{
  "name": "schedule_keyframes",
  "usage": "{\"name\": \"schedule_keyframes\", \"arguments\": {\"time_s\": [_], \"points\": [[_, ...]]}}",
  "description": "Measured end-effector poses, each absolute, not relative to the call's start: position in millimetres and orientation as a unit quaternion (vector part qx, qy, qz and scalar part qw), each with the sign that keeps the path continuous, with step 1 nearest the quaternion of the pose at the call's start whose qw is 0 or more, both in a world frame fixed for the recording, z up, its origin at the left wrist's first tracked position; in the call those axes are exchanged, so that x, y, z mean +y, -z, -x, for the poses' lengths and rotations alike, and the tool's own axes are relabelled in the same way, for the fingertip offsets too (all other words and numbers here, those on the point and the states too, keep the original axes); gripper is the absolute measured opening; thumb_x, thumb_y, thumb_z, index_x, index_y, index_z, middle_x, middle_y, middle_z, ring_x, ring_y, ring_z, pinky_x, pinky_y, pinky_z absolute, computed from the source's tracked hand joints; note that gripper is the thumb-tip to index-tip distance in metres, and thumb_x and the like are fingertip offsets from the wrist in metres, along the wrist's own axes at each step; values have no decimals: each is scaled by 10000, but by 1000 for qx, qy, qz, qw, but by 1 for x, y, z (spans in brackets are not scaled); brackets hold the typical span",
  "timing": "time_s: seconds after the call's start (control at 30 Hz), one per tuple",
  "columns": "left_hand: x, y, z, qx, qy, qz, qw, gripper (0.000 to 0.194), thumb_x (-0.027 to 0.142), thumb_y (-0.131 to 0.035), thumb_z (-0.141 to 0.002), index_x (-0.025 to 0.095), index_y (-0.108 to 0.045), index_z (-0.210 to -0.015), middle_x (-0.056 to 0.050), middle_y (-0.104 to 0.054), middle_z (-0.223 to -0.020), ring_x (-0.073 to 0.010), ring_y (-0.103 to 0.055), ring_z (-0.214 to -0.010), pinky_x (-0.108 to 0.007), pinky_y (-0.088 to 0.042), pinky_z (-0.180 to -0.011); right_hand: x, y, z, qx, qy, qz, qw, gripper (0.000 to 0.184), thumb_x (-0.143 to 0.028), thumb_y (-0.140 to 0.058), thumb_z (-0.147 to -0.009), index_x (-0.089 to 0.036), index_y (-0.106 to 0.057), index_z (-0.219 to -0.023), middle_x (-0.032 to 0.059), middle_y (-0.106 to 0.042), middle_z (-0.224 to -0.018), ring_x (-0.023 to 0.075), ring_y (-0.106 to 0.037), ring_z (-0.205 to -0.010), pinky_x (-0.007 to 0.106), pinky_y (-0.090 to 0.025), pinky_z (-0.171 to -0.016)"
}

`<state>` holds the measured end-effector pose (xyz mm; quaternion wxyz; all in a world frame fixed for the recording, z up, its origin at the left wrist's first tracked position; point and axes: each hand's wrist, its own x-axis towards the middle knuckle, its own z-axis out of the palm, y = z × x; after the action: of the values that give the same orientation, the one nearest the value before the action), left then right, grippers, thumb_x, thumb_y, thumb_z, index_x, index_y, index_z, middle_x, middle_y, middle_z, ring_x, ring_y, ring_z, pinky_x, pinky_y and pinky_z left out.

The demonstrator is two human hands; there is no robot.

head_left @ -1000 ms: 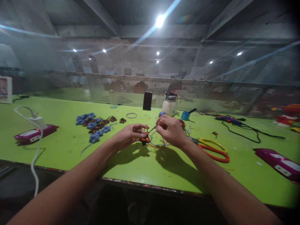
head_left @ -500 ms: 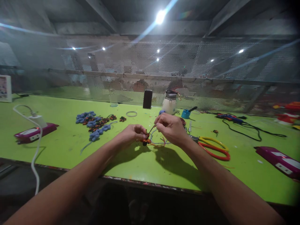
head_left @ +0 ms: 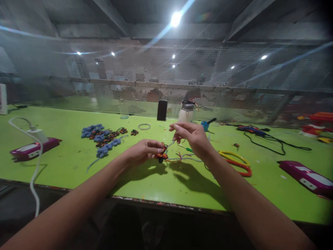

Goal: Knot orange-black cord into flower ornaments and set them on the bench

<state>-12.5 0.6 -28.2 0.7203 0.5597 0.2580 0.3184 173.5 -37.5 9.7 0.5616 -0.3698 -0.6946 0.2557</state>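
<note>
Your left hand (head_left: 145, 152) pinches the yarn flower (head_left: 163, 157), orange and black with rounded petals, nearer to you than the flat black phone (head_left: 162, 110). Your right hand (head_left: 194, 134) has curved fingers; I cannot tell if they grip something. Left of the phone lie fluffy blue flowers (head_left: 103, 150); right of it, your forearm (head_left: 241, 197) partly covers smooth red-yellow tool handles (head_left: 249, 172).

I can't read any lettering, number or brand from here. The long purple plastic power strip on the left (head_left: 36, 150) and its purple twin on the right (head_left: 308, 178) have pale panels, but any print there is too small and blurred.
</note>
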Motion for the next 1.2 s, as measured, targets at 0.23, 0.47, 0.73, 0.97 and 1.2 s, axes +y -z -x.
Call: {"name": "schedule_keyframes", "arguments": {"time_s": [0.23, 0.47, 0.73, 0.97, 1.2], "points": [[-2, 25, 16, 231, -277, -573, 736, 163, 80, -684, -671, 102, -663, -831, -25, -638, -752, -78, -559, -658, -200, -385, -605, -28, -2, -185, -712, -451, 354, 405, 344, -181, -606, -687, -136, -616, -1028, 92, -631, -977, 95, -569, -601, 267, -478, -566], [-4, 22, 16, 228, -283, -557, 746, 132, 78, -674, -684, 99, -663, -814, -35, -643, -754, -91, -575, -680, -211, -410, -631, -31, -2, -183, -757, -407, 391, 328, 439, -163, -606, -709, -115, -545, -1141, 44, -619, -760, 67, -466, -515, 195, -369, -434], [-9, 19, 15, 250, -285, -556, 740, 129, 63, -699, -641, 94, -680, -764, -51, -659, -724, -107, -581, -666, -230, -407, -639, -31, 1, -174, -800, -237, 391, 388, 43, -164, -629, -682, -123, -638, -689, 2, -567, -638, 64, -439, -508, 203, -344, -472], [-9, 19, 16, 233, -306, -593, 707, 136, 57, -700, -627, 119, -675, -745, -36, -665, -704, -108, -586, -646, -247, -415, -673, -28, 4, -180, -703, -413, 400, 419, 92, -206, -606, -698, -126, -561, -709, -12, -568, -496, 92, -513, -410, 215, -394, -411], [-7, 21, 19, 229, -291, -609, 701, 137, 114, -678, -679, 124, -680, -815, -53, -675, -798, -123, -594, -729, -261, -402, -750, -26, 8, -179, -604, -545, 390, 433, 153, -204, -644, -662, -144, -510, -705, 15, -628, -567, 57, -458, -349, 177, -351, -341]]}}
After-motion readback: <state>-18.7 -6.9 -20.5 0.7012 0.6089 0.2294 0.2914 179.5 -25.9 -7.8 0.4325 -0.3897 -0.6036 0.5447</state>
